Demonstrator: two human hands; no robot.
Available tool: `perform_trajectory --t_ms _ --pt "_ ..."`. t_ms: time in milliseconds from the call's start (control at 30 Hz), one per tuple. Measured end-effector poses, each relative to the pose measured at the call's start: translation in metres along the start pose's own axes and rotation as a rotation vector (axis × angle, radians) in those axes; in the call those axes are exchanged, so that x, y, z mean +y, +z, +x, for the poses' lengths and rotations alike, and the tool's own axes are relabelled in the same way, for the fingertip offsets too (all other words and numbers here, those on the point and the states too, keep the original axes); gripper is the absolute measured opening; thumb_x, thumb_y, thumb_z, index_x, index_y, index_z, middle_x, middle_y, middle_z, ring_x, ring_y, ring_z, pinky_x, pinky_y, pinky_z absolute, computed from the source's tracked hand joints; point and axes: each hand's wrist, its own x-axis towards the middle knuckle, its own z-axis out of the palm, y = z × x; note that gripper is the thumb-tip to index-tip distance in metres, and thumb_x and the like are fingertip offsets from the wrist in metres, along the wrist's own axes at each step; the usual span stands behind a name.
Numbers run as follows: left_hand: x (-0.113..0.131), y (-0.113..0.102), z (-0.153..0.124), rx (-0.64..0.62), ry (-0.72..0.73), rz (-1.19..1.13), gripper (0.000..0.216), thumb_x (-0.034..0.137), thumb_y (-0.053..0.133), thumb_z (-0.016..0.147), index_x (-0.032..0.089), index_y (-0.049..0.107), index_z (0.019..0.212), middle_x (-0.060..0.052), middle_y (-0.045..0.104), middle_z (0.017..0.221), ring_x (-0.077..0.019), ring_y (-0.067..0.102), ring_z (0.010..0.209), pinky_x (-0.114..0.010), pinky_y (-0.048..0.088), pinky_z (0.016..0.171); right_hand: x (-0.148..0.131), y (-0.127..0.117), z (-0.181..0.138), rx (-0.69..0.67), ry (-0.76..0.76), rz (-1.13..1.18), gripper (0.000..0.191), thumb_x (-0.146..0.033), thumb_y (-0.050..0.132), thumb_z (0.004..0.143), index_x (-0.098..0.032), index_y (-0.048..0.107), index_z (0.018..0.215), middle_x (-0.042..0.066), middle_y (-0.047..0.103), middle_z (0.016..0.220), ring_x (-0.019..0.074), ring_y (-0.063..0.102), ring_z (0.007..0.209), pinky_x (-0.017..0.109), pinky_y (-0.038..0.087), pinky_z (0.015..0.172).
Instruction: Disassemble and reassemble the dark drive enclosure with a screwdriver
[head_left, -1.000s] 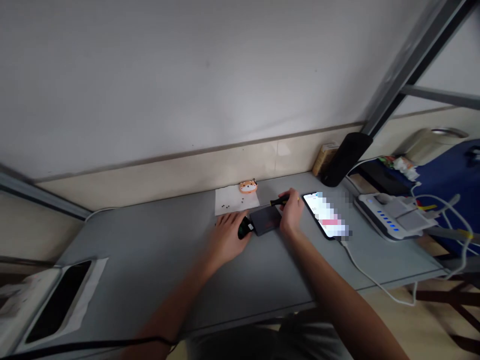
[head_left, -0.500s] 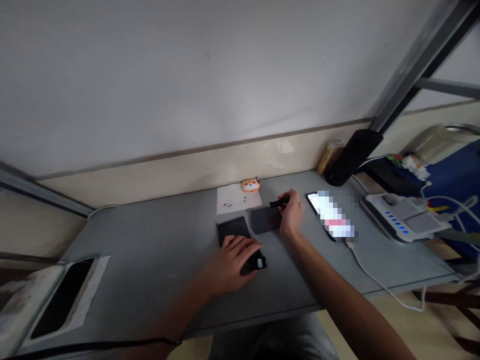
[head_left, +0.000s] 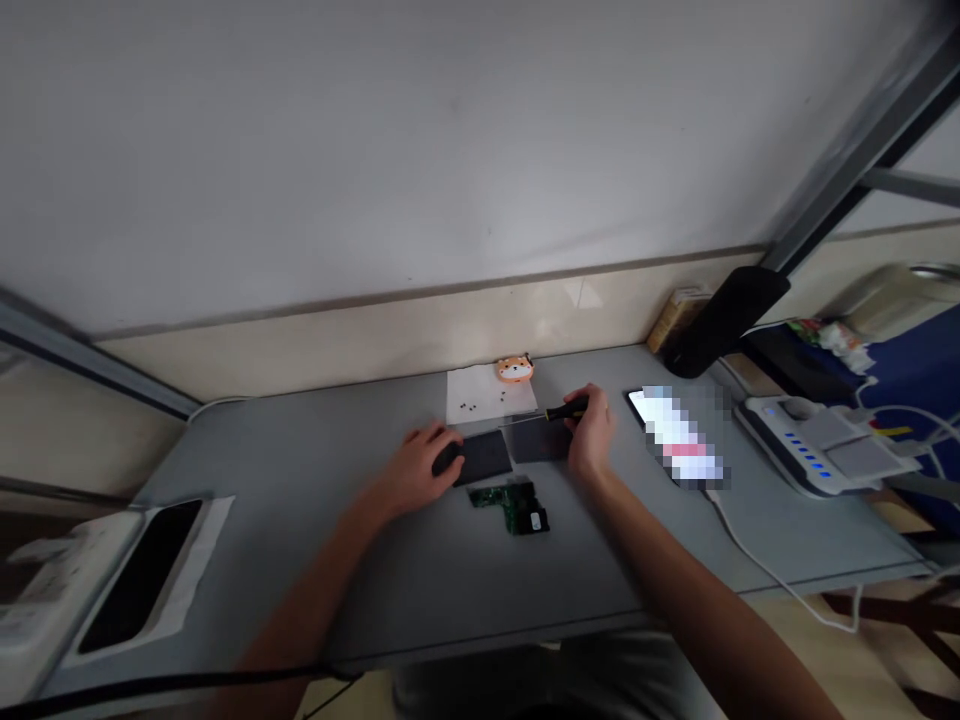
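My left hand (head_left: 420,468) has its thumb and fingers closed around the left end of a flat black panel (head_left: 486,455); the gripped end is partly hidden. My right hand (head_left: 592,435) is wrapped round the dark handle of a screwdriver (head_left: 564,410), whose thin shaft points left. Under that hand and shaft lies a dark rectangular plate (head_left: 536,442), next to the black panel. Nearer to me a green circuit board (head_left: 510,500) rests on the table, a black part with a small white label at its right.
A white paper (head_left: 480,395) behind the hands carries several tiny screws and an orange animal-faced case (head_left: 516,369). To the right are a lit phone (head_left: 675,437) on a cable, a power strip (head_left: 817,450) and a black cylinder (head_left: 727,320). Another phone (head_left: 142,575) lies far left.
My left hand has moved left and away from me, off the circuit board, which now shows in full, to the black panel's left end. My right hand still holds the screwdriver.
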Motion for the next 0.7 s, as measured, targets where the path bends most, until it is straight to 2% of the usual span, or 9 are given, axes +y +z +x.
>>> perform_trajectory --t_ms 100,300,467,700 --pt "-0.006 0.007 0.005 0.036 0.008 -0.025 0.022 0.029 0.046 0.096 0.023 0.063 0.108 -0.005 0.068 0.103 -0.0223 0.065 0.096 -0.041 0.051 0.094 0.001 0.000 -0.002 -0.027 -0.035 -0.047 0.033 -0.050 0.045 0.077 -0.023 0.054 0.062 0.000 0.052 0.061 0.0157 0.053 0.058 0.026 0.041 0.048" --pt "-0.015 0.020 0.008 0.145 -0.028 -0.080 0.026 0.030 0.042 0.100 0.023 0.066 0.108 -0.005 0.071 0.101 -0.0221 0.067 0.095 -0.040 0.054 0.091 -0.004 0.001 -0.008 0.030 0.022 -0.043 0.032 -0.048 0.049 0.079 -0.021 0.058 0.063 -0.002 0.051 0.061 0.0140 0.051 0.055 0.026 0.042 0.047" --pt "-0.018 0.022 0.001 0.182 0.007 -0.068 0.029 0.031 0.040 0.101 0.023 0.068 0.104 -0.005 0.070 0.098 -0.0214 0.067 0.093 -0.038 0.055 0.089 -0.002 0.005 -0.010 0.037 -0.057 -0.046 0.035 -0.049 0.048 0.082 -0.020 0.057 0.063 -0.001 0.050 0.062 0.0144 0.052 0.058 0.027 0.046 0.050" --pt "-0.014 0.024 0.000 0.269 0.032 0.023 0.026 0.022 0.041 0.100 0.022 0.067 0.098 -0.004 0.071 0.091 -0.0199 0.068 0.087 -0.037 0.054 0.086 0.001 0.004 -0.009 0.010 -0.113 -0.046 0.035 -0.050 0.047 0.080 -0.022 0.057 0.062 -0.001 0.050 0.060 0.0152 0.052 0.058 0.027 0.045 0.052"
